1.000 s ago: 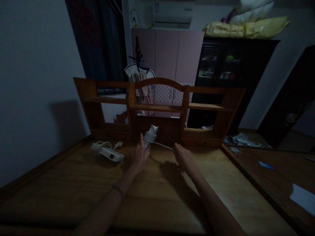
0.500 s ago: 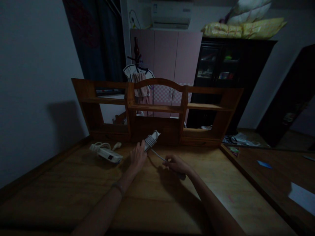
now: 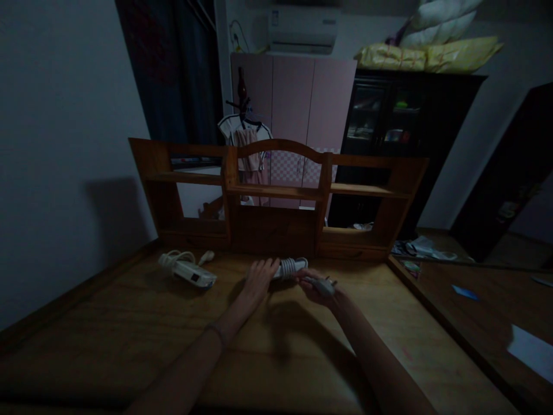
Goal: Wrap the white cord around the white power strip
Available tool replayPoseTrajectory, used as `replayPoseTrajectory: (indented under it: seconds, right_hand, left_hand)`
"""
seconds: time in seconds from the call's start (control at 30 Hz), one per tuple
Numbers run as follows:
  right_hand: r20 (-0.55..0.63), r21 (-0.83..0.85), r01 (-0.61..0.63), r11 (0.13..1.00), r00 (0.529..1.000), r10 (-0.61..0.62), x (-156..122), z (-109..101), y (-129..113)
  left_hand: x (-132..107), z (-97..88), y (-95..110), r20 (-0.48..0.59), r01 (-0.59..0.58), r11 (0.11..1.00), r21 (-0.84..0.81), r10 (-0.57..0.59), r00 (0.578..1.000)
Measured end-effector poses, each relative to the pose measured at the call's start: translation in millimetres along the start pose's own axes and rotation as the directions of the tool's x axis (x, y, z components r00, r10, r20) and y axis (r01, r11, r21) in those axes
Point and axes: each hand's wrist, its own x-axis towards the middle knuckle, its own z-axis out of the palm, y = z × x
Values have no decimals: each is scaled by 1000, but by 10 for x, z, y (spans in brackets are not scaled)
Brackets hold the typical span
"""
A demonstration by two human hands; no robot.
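My left hand (image 3: pixel 260 273) is closed round one end of a white power strip (image 3: pixel 290 267) with its cord wound about it. The strip lies sideways just above the wooden desk (image 3: pixel 268 340), in front of the shelf unit. My right hand (image 3: pixel 317 286) is pinched on the white plug (image 3: pixel 324 284) at the end of that cord, just right of the strip. A second white power strip (image 3: pixel 188 270) with a looped cord lies on the desk to the left, apart from both hands.
A wooden shelf unit (image 3: pixel 276 193) stands along the desk's far edge. A darker table (image 3: pixel 488 311) at the right carries a white sheet (image 3: pixel 530 350) and a blue scrap (image 3: pixel 467 293). Behind are a pink wardrobe (image 3: pixel 302 104), a dark cabinet (image 3: pixel 401 127) and a coat stand.
The wound power strip went from upright in my left hand to lying sideways low over the desk. My right hand came in from holding the taut cord to the plug beside the strip.
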Motion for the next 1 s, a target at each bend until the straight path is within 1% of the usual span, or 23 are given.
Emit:
replayPoseTrajectory:
  seconds: [0.07, 0.17, 0.37, 0.4, 0.47, 0.53, 0.6, 0.67, 0.7, 0.73, 0.83, 0.9, 0.93, 1.0]
  right_hand:
    - [-1, 66, -1, 998, 1000, 1, 1, -17, -41]
    - [7, 80, -26, 996, 1000, 25, -11, -38, -88]
    - [32, 30, -78, 997, 997, 77, -120, -123, -124]
    - [34, 23, -69, 997, 997, 68, -145, -143, -128]
    - [47, -17, -11, 1000, 999, 11, -187, -180, -135]
    - [78, -78, 53, 996, 996, -47, -209, -211, -141]
    - [101, -108, 50, 993, 994, -39, -211, -230, -146]
    - [73, -55, -5, 998, 997, 9, -204, -232, -148]
    - [41, -15, -16, 1000, 999, 17, -200, -225, -148]
    - [2, 26, -2, 1000, 1000, 2, -197, -212, -145]
    - [-132, 113, 157, 981, 981, -142, -185, -148, -131]
    - [-193, 154, 216, 964, 963, -185, -169, -103, -129]
    - [-208, 172, 206, 963, 963, -169, -159, -87, -132]
    - [-201, 194, 124, 973, 976, -85, -140, -71, -142]
  left_hand:
    - [14, -39, 42, -4, -42, 999, 10, 42, 999]
    - [27, -97, 101, -11, -105, 994, 27, 105, 994]
    - [-6, -204, 203, -7, -219, 975, 40, 219, 976]
    - [-15, -221, 223, -1, -241, 970, 31, 241, 970]
    - [-32, -249, 267, 16, -279, 960, 0, 279, 960]
    - [-43, -264, 307, 34, -287, 957, -31, 288, 957]
    - [-48, -271, 332, 56, -277, 960, -43, 279, 959]
    - [-48, -274, 338, 67, -266, 963, -48, 269, 961]
    - [-47, -276, 336, 68, -266, 962, -54, 269, 961]
    - [-46, -278, 332, 65, -268, 961, -64, 272, 960]
    - [-44, -288, 318, 57, -264, 960, -89, 270, 961]
    - [-45, -295, 314, 57, -255, 962, -94, 261, 964]
    - [-46, -297, 314, 58, -252, 963, -95, 258, 964]
    - [-51, -299, 315, 55, -252, 964, -91, 257, 965]
